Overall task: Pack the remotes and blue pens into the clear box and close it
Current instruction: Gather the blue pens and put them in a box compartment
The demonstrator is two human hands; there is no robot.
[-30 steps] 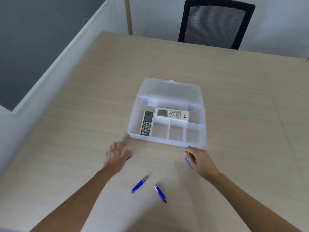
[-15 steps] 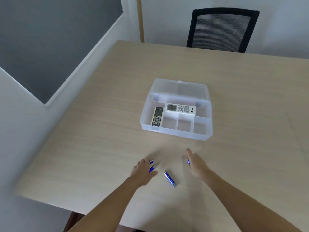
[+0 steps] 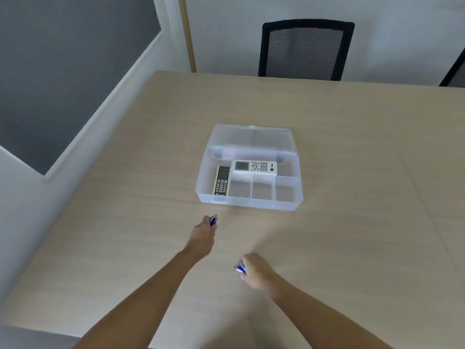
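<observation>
The clear box (image 3: pixel 249 204) stands open mid-table, its lid (image 3: pixel 251 138) leaning back. A dark remote (image 3: pixel 221 180) lies in its left compartment and a white remote (image 3: pixel 254 167) in the rear one. Three small front compartments hold nothing. My left hand (image 3: pixel 202 235) is closed around blue pens (image 3: pixel 213 220), whose tips stick out toward the box. My right hand (image 3: pixel 255 270), nearer to me, grips more blue pens (image 3: pixel 239 268) that poke out to the left. Both hands hover in front of the box, apart from it.
The wooden table (image 3: pixel 352 172) stretches wide to the right and behind the box. A black mesh chair (image 3: pixel 305 50) stands at the far edge, and part of another chair (image 3: pixel 455 71) shows at the right. The table's left edge (image 3: pixel 105 157) runs beside a white wall.
Both hands have closed on the blue pens that lay loose on the table and lifted them. No pens remain on the table surface. The camera has pulled back.
</observation>
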